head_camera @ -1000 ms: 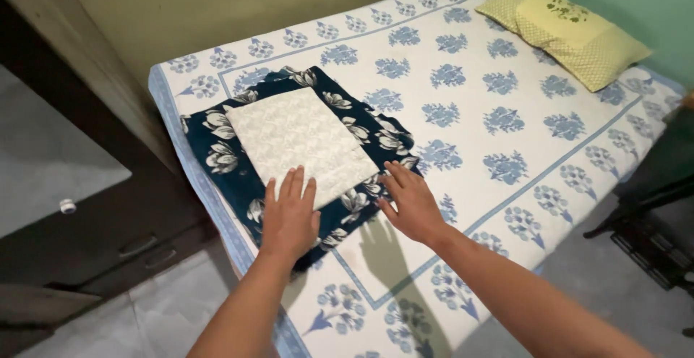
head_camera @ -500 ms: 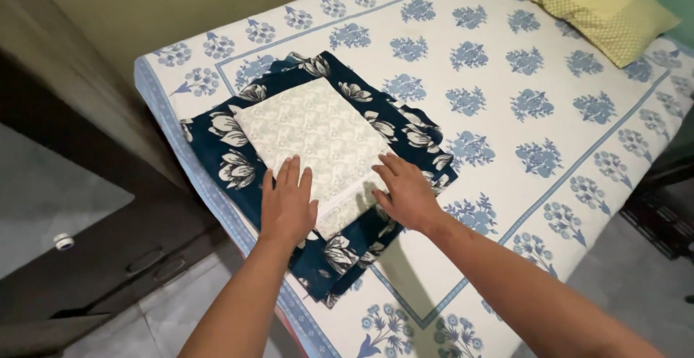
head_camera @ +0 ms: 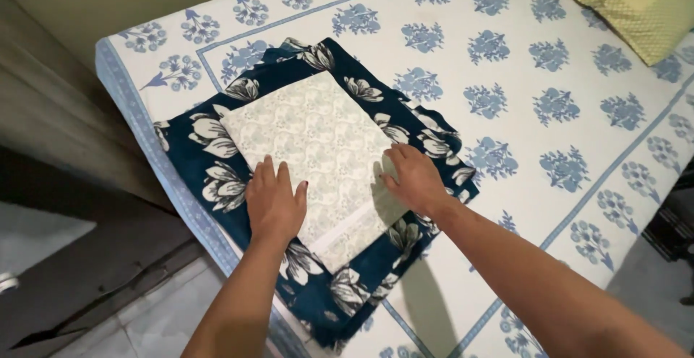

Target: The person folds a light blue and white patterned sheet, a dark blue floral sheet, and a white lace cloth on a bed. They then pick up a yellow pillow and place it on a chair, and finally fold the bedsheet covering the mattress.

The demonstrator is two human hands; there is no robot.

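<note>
Both hands lie flat and open, gripping nothing: the left hand [head_camera: 275,202] presses the cream folded cloth [head_camera: 318,155] at its 7 o'clock edge, the right hand [head_camera: 410,179] at its 4 o'clock edge. The cloth sits centred on the navy floral fabric [head_camera: 210,148] on the bed [head_camera: 506,54]. Smoothing well likely means even palm pressure, keeping edges square.

I see no packages, labels, signs or screens here; only folded cloth on the bed lies under my fingers.
</note>
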